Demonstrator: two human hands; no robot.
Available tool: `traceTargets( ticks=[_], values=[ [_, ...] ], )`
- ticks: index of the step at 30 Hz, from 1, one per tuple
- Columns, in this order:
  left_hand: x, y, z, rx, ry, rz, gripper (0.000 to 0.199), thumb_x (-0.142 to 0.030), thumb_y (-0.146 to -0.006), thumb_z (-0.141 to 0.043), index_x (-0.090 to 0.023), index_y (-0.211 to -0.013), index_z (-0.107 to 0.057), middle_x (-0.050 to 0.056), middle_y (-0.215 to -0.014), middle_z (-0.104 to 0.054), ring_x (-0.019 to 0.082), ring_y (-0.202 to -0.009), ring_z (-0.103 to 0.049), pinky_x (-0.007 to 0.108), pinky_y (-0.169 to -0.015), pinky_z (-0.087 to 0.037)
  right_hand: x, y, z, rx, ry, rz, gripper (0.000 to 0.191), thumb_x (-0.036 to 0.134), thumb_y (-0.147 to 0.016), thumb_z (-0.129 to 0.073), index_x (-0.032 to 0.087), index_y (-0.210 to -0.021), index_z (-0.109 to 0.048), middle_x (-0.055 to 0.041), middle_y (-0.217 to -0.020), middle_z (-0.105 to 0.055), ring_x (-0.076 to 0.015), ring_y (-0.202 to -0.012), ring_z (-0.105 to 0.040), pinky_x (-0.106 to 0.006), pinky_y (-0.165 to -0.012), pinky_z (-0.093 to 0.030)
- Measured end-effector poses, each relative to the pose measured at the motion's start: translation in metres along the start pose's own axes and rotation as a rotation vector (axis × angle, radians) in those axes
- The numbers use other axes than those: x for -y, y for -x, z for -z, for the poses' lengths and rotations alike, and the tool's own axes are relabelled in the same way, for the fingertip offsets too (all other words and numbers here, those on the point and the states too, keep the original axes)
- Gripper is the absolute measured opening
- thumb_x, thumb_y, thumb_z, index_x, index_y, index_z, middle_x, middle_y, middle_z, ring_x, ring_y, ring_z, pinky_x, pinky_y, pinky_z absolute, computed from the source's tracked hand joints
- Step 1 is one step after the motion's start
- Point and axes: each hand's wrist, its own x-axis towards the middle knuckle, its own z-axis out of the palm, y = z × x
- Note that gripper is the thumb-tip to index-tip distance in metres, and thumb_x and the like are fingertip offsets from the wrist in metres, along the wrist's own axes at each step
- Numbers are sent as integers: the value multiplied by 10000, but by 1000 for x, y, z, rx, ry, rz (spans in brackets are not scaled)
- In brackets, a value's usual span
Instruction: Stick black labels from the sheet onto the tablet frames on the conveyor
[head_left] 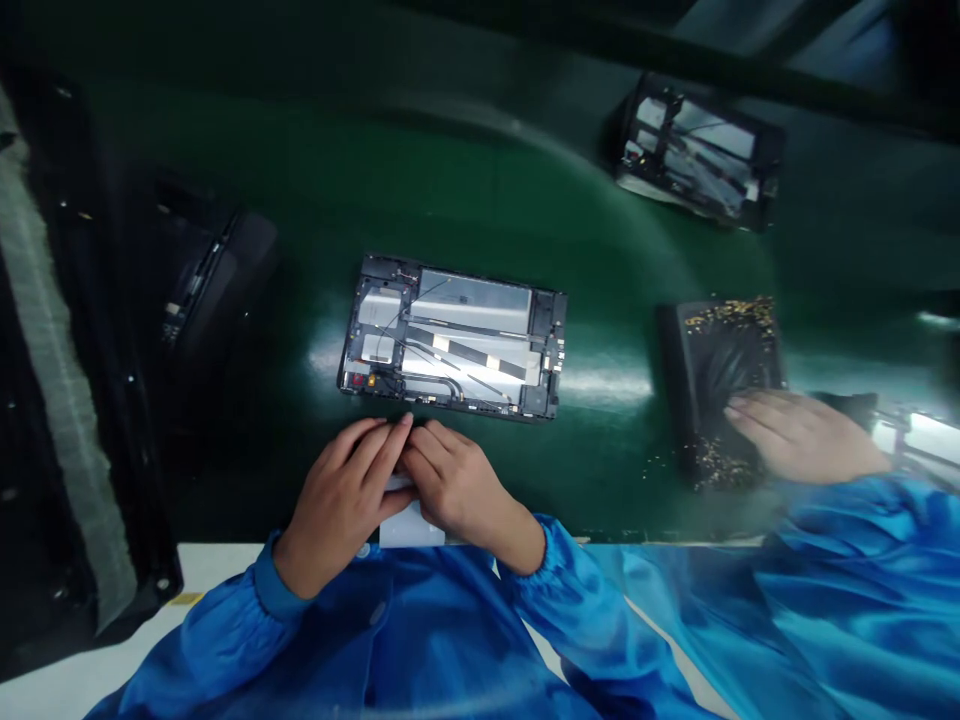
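An opened tablet [472, 345] lies flat on the green work surface, its inner side up, showing silver panels, black tapes and thin cables. Just below its near edge, my left hand [349, 495] and my right hand [465, 485] meet at the fingertips. Between and beneath them is a small white sheet [411, 527], partly covered by my fingers. My left hand is closed, with its thumb across the sheet. The fingers of my right hand are curled in against the left ones, and whatever is in them is hidden. Neither hand visibly touches the tablet.
On the right, a co-worker's hand [810, 435] rests on a black box [712, 370] strewn with small gold-coloured bits. Another opened tablet [697, 150] is at the upper right. A dark device [217, 265], blurred, lies left, near a black frame [67, 350].
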Motion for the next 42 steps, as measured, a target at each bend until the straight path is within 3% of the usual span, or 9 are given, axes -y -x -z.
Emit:
traceTargets(
  ticks=[4, 8, 12, 18, 22, 31, 37, 42],
  values=[
    [-4, 0, 0, -23, -8, -38, 533, -374, -1148, -588, -105, -1604, -524, 143, -1370, -763, 304, -1338, -676, 412, -1133, -593, -10, 15, 18, -148, -255, -84, 169, 114, -1107, -507, 230, -1044, -612, -46, -878, -669, -211, -792, -614, -337, -680, -531],
    [-26, -9, -9, -97, -105, -73, 336, -201, -1090, -596, -128, -1406, -681, 140, -1327, -760, 299, -1283, -705, 405, -1088, -613, -28, 36, 50, -275, 13, -273, 160, 99, -1081, -594, 255, -1085, -628, -34, -910, -686, -202, -820, -659, -338, -709, -543],
    [-48, -25, -20, -135, -154, -87, 254, -111, -1060, -587, -86, -1260, -742, 162, -1252, -762, 250, -1095, -731, 344, -917, -635, -44, 44, 66, -226, 262, -306, 171, 90, -1074, -595, 253, -1066, -647, -44, -928, -687, -199, -817, -653, -332, -703, -537],
    [-50, -50, -15, -14, -112, -184, 167, -109, -1074, -595, -129, -1132, -750, 108, -1193, -790, 235, -1098, -725, 332, -868, -626, -47, 40, 62, -189, 301, -273, 166, 76, -1061, -614, 240, -1076, -634, -49, -918, -680, -203, -809, -631, -332, -702, -528],
    [-49, -60, -12, -32, -114, -203, 217, -100, -1098, -566, -116, -1259, -710, 81, -1136, -801, 203, -968, -731, 335, -812, -622, -46, 39, 62, -203, 287, -279, 166, 81, -1067, -603, 246, -1073, -624, -42, -912, -666, -201, -804, -621, -330, -702, -524],
    [-51, -62, -20, -8, -36, -109, 466, -155, -1130, -554, -42, -1579, -506, 86, -1103, -779, 220, -967, -718, 369, -845, -614, -47, 37, 64, -197, 303, -270, 149, 83, -1060, -623, 231, -1068, -625, -46, -902, -667, -205, -794, -602, -323, -700, -506],
    [-53, -64, -20, 6, -12, -93, 462, -116, -1119, -557, -80, -1579, -538, 59, -1076, -761, 222, -946, -690, 372, -853, -589, -46, 37, 67, -175, 334, -267, 142, 96, -1070, -635, 238, -1079, -638, -37, -884, -684, -200, -777, -616, -326, -694, -511],
    [-52, -64, -21, 14, -24, -97, 498, -90, -1109, -566, -85, -1605, -519, 52, -1070, -755, 214, -912, -664, 371, -808, -561, -50, 45, 71, -214, 160, -314, 89, 189, -1097, -665, 246, -1165, -656, -51, -975, -743, -209, -855, -698, -337, -742, -581]
  ],
)
